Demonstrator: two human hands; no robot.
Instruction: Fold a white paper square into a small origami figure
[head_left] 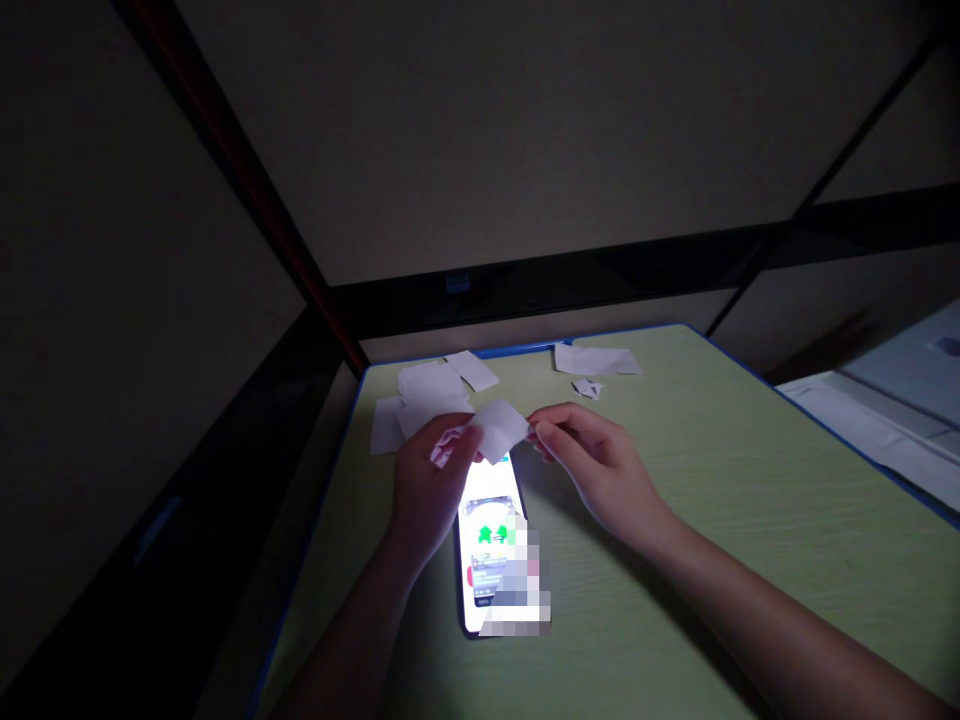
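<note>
A small square of white paper (496, 430) is held up over the table between both hands. My left hand (431, 480) is closed on its left side, thumb lying against the front of the sheet. At the right corner, my right hand (592, 460) pinches the paper between thumb and fingertips. Beneath them a phone (472, 560) lies face up with its screen lit, part of it blurred out by blocks. Behind my left hand is a pile of white paper pieces (431, 385), partly hidden by it.
A light green table (720, 470) with a blue edge stands against the wall. Near its far edge lie a paper strip (600, 360) and a small folded paper (587, 388). Another paper piece (472, 370) rests beside the pile. White furniture (877, 430) stands at the right.
</note>
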